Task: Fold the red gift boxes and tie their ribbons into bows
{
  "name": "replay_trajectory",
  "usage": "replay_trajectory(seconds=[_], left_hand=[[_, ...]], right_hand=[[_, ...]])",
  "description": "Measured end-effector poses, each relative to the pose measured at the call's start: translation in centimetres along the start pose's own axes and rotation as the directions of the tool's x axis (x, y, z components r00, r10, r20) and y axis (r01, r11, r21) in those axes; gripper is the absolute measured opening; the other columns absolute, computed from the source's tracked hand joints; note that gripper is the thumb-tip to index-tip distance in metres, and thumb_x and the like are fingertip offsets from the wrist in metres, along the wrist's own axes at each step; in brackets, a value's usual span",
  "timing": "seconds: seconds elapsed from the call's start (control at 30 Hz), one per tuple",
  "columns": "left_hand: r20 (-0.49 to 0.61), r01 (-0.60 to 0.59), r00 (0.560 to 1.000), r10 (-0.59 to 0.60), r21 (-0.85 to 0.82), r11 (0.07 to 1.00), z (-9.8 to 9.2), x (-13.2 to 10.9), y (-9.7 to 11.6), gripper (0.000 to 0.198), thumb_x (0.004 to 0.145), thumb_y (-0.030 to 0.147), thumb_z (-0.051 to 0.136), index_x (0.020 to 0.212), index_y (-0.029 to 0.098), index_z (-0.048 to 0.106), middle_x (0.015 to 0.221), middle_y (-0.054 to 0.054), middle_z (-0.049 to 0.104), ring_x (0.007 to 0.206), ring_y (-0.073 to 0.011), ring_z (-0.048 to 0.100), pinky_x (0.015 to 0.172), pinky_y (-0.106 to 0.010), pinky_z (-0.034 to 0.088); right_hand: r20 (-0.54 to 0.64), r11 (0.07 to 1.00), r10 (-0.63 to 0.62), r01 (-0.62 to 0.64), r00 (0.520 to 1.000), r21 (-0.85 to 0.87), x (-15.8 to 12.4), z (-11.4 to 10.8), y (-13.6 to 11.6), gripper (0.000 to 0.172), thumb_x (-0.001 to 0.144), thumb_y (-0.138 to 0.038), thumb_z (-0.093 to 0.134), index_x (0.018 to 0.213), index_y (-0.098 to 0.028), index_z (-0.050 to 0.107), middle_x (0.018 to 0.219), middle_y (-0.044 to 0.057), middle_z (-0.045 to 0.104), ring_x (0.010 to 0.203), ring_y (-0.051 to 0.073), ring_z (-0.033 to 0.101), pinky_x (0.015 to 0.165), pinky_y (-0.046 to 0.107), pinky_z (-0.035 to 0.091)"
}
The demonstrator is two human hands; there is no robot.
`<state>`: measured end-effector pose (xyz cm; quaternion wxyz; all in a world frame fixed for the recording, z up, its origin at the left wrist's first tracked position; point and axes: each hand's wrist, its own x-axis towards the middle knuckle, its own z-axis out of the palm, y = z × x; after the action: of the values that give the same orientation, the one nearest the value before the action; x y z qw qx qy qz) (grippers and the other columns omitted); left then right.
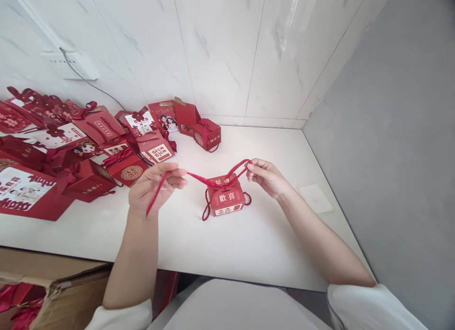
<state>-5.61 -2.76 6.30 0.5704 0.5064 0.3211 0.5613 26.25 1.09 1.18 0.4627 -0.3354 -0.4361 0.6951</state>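
White table point(280, 245): one box point(229, 198) between left hand point(148, 184) and right hand point(269, 177), both with fingertips together on one ribbon point(203, 179).

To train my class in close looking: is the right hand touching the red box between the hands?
No, the right hand holds the red ribbon, with white table showing between hand and red box.

Held ribbon point(202, 179): satiny cloth; its box point(227, 200): smooth paperboard; tabletop point(256, 249): smooth; wall tiles point(220, 50): glossy; carton point(76, 299): matt cardboard.
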Motion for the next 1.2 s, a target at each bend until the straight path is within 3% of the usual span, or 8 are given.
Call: replay_trajectory(seconds=[0.1, 0.2, 0.33, 0.47, 0.73, 0.9, 1.07, 1.2], left_hand=[[-0.039, -0.057, 0.997, 0.067, 0.2, 0.978, 1.7, 1.6, 2.1, 0.032, 0.066, 0.029, 0.08, 0.097, 0.023, 0.075, 0.086, -0.006, 0.076, 0.068, -0.0193, 0.07, 0.061, -0.028, 0.054], [-0.056, -0.047, 0.995, 0.084, 0.479, 0.876, 4.6, 3.0, 3.3, 0.023, 0.081, 0.04, 0.07, 0.077, 0.017, 0.074, 0.063, -0.003, 0.068, 0.05, -0.0123, 0.06, 0.048, -0.023, 0.044], [0.032, 0.024, 0.997, -0.067, 0.713, 0.701, 7.9, 3.7, 2.8, 0.051, 0.087, 0.048, 0.061, 0.049, 0.015, 0.055, 0.05, -0.001, 0.054, 0.048, -0.0105, 0.054, 0.042, -0.022, 0.029], [0.074, 0.046, 0.986, -0.15, 0.744, 0.667, 9.2, 3.6, 1.6, 0.056, 0.088, 0.05, 0.059, 0.046, 0.016, 0.044, 0.045, 0.003, 0.039, 0.043, -0.0066, 0.039, 0.043, -0.023, 0.022], [0.061, -0.094, 0.996, 0.072, 0.738, 0.668, 10.6, 4.8, 4.1, 0.057, 0.083, 0.046, 0.067, 0.043, 0.016, 0.04, 0.043, 0.005, 0.029, 0.043, -0.0063, 0.027, 0.046, -0.026, 0.022], [0.14, -0.17, 0.985, 0.099, 0.723, 0.67, 11.8, 5.5, 6.8, 0.052, 0.081, 0.04, 0.07, 0.042, 0.016, 0.046, 0.041, 0.003, 0.035, 0.042, -0.0071, 0.032, 0.046, -0.027, 0.024], [0.164, -0.162, 0.985, 0.059, 0.734, 0.66, 12.7, 5.9, 7.5, 0.049, 0.083, 0.034, 0.068, 0.041, 0.015, 0.051, 0.041, 0.002, 0.035, 0.045, -0.0096, 0.042, 0.046, -0.026, 0.027], [0.113, -0.16, 0.987, 0.114, 0.689, 0.707, 11.7, 5.4, 7.2, 0.032, 0.08, 0.038, 0.072, 0.057, 0.017, 0.067, 0.058, -0.002, 0.056, 0.064, -0.0154, 0.058, 0.054, -0.026, 0.041]], right_hand=[[0.02, 0.996, -0.085, 0.084, 0.996, 0.041, -0.2, 0.5, -1.6, 0.019, 0.076, -0.035, 0.08, 0.076, -0.021, 0.066, 0.06, -0.007, 0.052, 0.054, 0.007, 0.044, 0.057, 0.022, 0.038], [0.014, 0.977, -0.212, 0.212, 0.977, 0.013, -0.2, 1.7, -3.1, 0.018, 0.079, -0.036, 0.077, 0.073, -0.022, 0.067, 0.068, -0.005, 0.056, 0.056, 0.007, 0.044, 0.057, 0.022, 0.039], [0.081, 0.928, -0.341, 0.349, 0.937, -0.129, -0.7, 4.0, -4.7, 0.013, 0.081, -0.035, 0.075, 0.08, -0.024, 0.07, 0.089, 0.0, 0.069, 0.085, 0.014, 0.062, 0.083, 0.03, 0.05], [0.161, 0.923, -0.313, 0.34, 0.936, -0.183, -1.3, 5.7, -5.1, 0.015, 0.084, -0.037, 0.072, 0.083, -0.022, 0.069, 0.085, 0.001, 0.071, 0.084, 0.017, 0.066, 0.086, 0.036, 0.051], [0.122, 0.849, -0.392, 0.41, 0.912, -0.334, -1.4, 6.6, -5.9, 0.016, 0.08, -0.038, 0.076, 0.082, -0.022, 0.069, 0.082, 0.0, 0.068, 0.079, 0.015, 0.063, 0.084, 0.035, 0.052], [0.117, 0.792, -0.486, 0.493, 0.866, -0.359, -2.0, 7.4, -8.1, 0.014, 0.081, -0.037, 0.075, 0.085, -0.023, 0.073, 0.087, 0.001, 0.073, 0.089, 0.018, 0.067, 0.089, 0.038, 0.053], [0.114, 0.751, -0.515, 0.511, 0.85, -0.417, -2.2, 7.9, -9.6, 0.016, 0.083, -0.04, 0.073, 0.08, -0.024, 0.074, 0.085, 0.001, 0.073, 0.088, 0.02, 0.068, 0.088, 0.04, 0.053], [0.101, 0.785, -0.485, 0.484, 0.868, -0.388, -2.6, 7.1, -9.7, 0.019, 0.084, -0.043, 0.071, 0.08, -0.025, 0.072, 0.083, 0.002, 0.072, 0.089, 0.022, 0.068, 0.089, 0.044, 0.053]])
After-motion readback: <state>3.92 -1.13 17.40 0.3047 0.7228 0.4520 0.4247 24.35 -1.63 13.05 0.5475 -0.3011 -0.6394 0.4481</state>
